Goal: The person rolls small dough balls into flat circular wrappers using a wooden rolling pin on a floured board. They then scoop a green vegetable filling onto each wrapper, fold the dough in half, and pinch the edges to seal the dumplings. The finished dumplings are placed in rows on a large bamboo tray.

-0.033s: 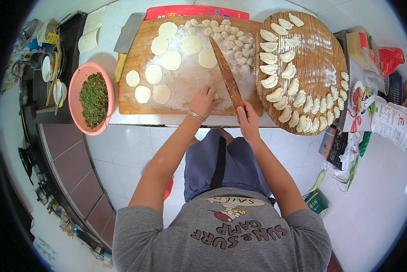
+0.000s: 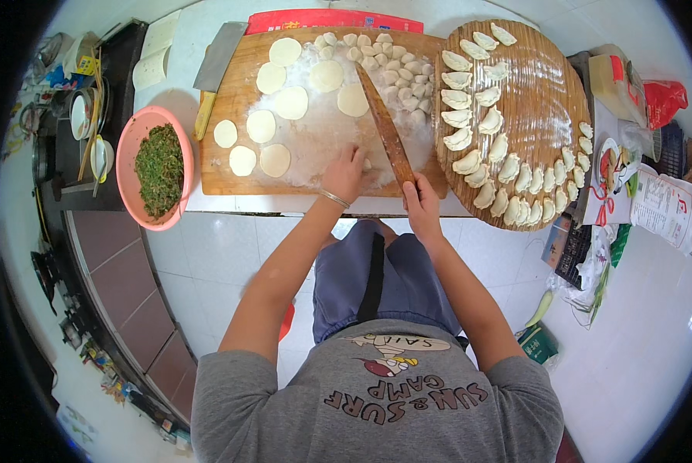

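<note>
My left hand (image 2: 344, 171) rests low on the floured wooden board (image 2: 215, 174), fingers together and bent down. A small piece of dough (image 2: 367, 164) peeks out at its thumb side, apparently between the fingers. My right hand (image 2: 421, 199) grips the near end of a tapered wooden rolling pin (image 2: 386, 130), which slants up and left across the board. Several round dough wrappers (image 2: 291, 103) lie on the left half of the board. Small cut dough lumps (image 2: 400, 73) are heaped at its far right.
A pink bowl (image 2: 124, 185) of green filling (image 2: 161, 170) stands left of the board. Near it a cleaver (image 2: 221, 58) overlaps the board's edge. To the right, a round wooden board (image 2: 543, 85) carries rows of folded dumplings (image 2: 456, 99). Packages and a white bag (image 2: 664, 204) lie farther right.
</note>
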